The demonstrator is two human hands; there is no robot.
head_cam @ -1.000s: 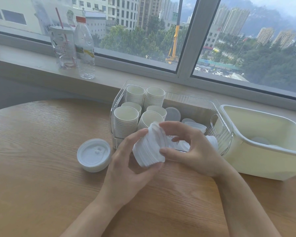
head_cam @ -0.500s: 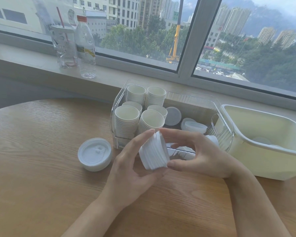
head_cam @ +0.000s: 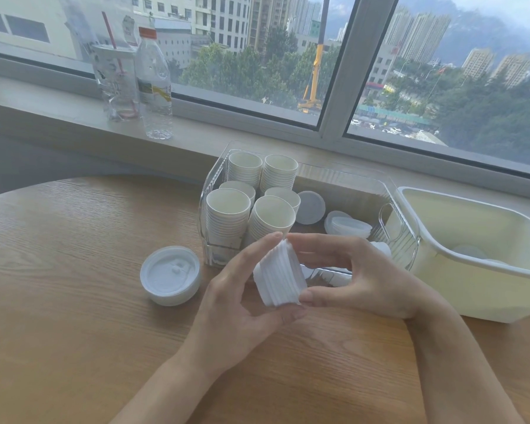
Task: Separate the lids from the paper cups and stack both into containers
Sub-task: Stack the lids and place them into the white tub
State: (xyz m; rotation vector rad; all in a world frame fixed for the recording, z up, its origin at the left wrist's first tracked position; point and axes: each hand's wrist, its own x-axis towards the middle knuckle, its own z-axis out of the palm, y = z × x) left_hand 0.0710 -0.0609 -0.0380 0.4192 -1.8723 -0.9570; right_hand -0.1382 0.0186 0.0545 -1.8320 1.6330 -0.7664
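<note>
I hold a sideways stack of white plastic lids [head_cam: 278, 276] between both hands, just above the wooden table [head_cam: 74, 301]. My left hand [head_cam: 242, 301] cups the stack from the left and below; my right hand [head_cam: 358, 276] pinches it from the right with thumb and fingers. A second short stack of lids [head_cam: 170, 275] rests flat on the table to the left. Behind my hands stands a clear plastic bin [head_cam: 343, 174] with several stacks of paper cups [head_cam: 228, 215] on its left side and loose lids [head_cam: 348, 226] on its right.
A cream plastic tub [head_cam: 484, 289] sits to the right of the clear bin, with a lid or two at its bottom. On the window sill at the back left stand a water bottle [head_cam: 154, 84] and a plastic cup with a straw [head_cam: 115, 78].
The stack of lids in my hands has shifted slightly right and turned more edge-on. My fingers have re-gripped around it. Everything else stays put.
</note>
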